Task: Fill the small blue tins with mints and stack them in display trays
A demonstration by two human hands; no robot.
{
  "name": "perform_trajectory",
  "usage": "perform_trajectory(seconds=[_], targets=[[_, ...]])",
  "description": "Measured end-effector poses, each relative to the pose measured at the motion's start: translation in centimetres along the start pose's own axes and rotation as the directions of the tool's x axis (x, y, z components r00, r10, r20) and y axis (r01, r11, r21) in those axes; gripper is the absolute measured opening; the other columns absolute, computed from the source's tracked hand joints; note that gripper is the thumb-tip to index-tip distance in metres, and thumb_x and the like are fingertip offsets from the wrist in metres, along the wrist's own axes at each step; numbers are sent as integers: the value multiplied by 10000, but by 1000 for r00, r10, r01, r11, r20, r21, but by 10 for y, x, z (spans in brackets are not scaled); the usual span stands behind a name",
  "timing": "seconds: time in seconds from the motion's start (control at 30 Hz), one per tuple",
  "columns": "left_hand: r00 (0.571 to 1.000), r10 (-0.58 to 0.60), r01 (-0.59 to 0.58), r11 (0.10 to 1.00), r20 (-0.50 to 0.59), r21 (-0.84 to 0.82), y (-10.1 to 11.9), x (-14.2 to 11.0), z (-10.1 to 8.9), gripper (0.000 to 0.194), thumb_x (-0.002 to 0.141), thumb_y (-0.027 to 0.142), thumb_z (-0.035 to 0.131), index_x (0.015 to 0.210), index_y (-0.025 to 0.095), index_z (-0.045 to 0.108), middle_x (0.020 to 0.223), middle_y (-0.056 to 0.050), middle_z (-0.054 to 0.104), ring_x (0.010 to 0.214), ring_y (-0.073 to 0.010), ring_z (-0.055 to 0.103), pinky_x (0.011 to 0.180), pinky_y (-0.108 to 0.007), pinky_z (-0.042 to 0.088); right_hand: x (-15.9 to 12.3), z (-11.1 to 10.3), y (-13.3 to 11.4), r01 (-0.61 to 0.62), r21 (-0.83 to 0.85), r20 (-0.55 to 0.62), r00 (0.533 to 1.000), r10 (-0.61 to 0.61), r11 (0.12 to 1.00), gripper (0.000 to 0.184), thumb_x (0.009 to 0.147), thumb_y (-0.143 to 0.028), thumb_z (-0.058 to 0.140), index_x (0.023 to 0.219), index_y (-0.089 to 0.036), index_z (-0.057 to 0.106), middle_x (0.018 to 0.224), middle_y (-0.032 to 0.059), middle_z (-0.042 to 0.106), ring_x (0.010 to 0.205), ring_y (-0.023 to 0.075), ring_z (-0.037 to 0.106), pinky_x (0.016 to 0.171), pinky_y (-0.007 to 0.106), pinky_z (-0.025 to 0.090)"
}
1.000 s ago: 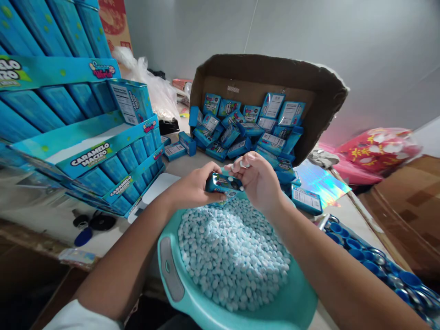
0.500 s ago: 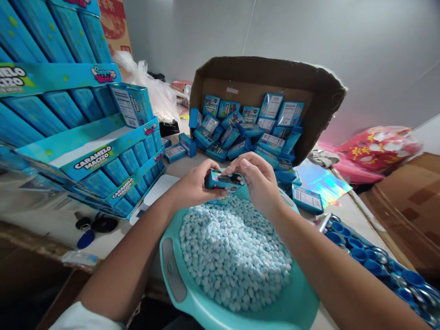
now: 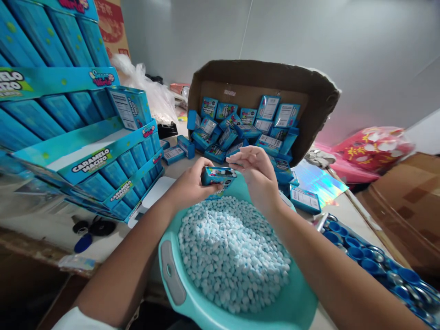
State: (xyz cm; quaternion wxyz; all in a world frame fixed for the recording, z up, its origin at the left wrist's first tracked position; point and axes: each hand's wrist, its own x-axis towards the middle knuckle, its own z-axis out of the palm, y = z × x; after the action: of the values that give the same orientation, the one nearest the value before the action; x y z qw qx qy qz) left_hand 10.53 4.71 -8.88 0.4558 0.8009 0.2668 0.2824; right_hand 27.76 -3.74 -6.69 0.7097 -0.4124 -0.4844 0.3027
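My left hand [image 3: 195,182] is closed round a small blue candy box [image 3: 217,178], holding it above the far side of a turquoise tub [image 3: 172,298]. The box's printed end faces up, with pale spots near its right edge that I cannot make out clearly. Just right of the box, my right hand [image 3: 256,172] hovers with fingers stretched out and loosely bent, apart from the box. Its palm is partly hidden. Pale blue and white candies [image 3: 233,256] fill much of the tub below both hands.
Display trays of blue boxes [image 3: 113,169] are stacked at left. Behind the tub, a tipped cardboard box [image 3: 299,82] holds many small blue boxes. Blue-and-metal items [image 3: 371,266] lie at right, near a brown carton [image 3: 398,206]. Black and blue round pieces [image 3: 99,226] sit at left.
My right hand has lifted off the top of the candy box and its fingers have straightened. My left hand still holds the box. The view has shifted slightly.
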Motion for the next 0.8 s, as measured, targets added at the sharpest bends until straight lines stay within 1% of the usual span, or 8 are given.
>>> perform_trajectory(seconds=[0.13, 0.3, 0.37, 0.47, 0.53, 0.6, 0.7, 0.8], targets=[[1000, 22, -21, 998, -18, 54, -1, 0, 0, 486, 756, 439, 780, 1093, 251, 486, 891, 8, 622, 793, -183, 622, 627, -248, 468, 4, -4, 9, -122, -151, 10, 992, 125, 981, 459, 601, -122, 536, 1037, -263, 570, 1045, 17, 647, 1103, 220, 618, 998, 411, 483], [996, 65, -70, 994, 58, 84, 2, -3, -1, 495, 763, 426, 776, 1128, 244, 496, 929, -13, 652, 830, -199, 650, 661, -263, 494, 3, -2, 13, -271, -302, 52, 953, 299, 914, 560, 604, -136, 523, 1150, -258, 548, 1219, 59, 600, 1190, 243, 582, 964, 413, 474], [995, 79, -83, 994, 53, 72, 3, -3, -2, 494, 773, 444, 769, 1133, 244, 495, 941, -14, 653, 844, -199, 649, 674, -269, 501, 2, -1, 11, -322, -264, 35, 939, 343, 909, 529, 630, -154, 541, 1149, -254, 551, 1200, 56, 609, 1156, 240, 594, 956, 405, 468], [997, 81, -82, 994, 17, 68, 3, -3, -2, 495, 779, 473, 764, 1123, 243, 493, 932, -9, 636, 833, -188, 636, 670, -267, 501, 1, -1, 7, -381, -120, -1, 924, 383, 917, 458, 683, -192, 569, 1136, -260, 562, 1125, 38, 664, 1039, 233, 619, 866, 385, 480], [997, 81, -81, 995, 3, 59, 3, -3, -1, 492, 778, 472, 767, 1114, 241, 491, 928, -5, 625, 826, -182, 630, 665, -263, 499, 2, -3, 6, -402, -45, -19, 916, 401, 915, 447, 709, -198, 573, 1151, -268, 565, 1074, 27, 704, 965, 231, 629, 801, 371, 473], [997, 83, -83, 996, -4, 38, 3, -2, 0, 489, 774, 460, 771, 1107, 239, 489, 930, -4, 622, 840, -186, 637, 663, -259, 498, 2, -5, 6, -410, 6, -20, 912, 410, 912, 443, 725, -191, 577, 1161, -268, 565, 1029, 23, 728, 931, 230, 638, 777, 364, 465], [998, 68, -67, 997, -1, 48, 3, -2, 0, 482, 773, 457, 769, 1100, 241, 487, 909, 4, 626, 827, -187, 645, 648, -255, 488, 2, -5, 9, -422, 64, 17, 906, 422, 904, 389, 770, -213, 584, 1157, -254, 569, 987, 28, 738, 940, 236, 645, 791, 367, 463], [998, 63, -64, 992, 16, 108, 4, -2, -1, 466, 778, 446, 763, 1100, 243, 494, 914, 5, 638, 819, -187, 648, 644, -254, 476, 0, -2, 10, -408, 45, 53, 913, 405, 912, 337, 831, -291, 582, 1166, -252, 565, 1008, 34, 731, 1018, 248, 636, 851, 391, 468]])
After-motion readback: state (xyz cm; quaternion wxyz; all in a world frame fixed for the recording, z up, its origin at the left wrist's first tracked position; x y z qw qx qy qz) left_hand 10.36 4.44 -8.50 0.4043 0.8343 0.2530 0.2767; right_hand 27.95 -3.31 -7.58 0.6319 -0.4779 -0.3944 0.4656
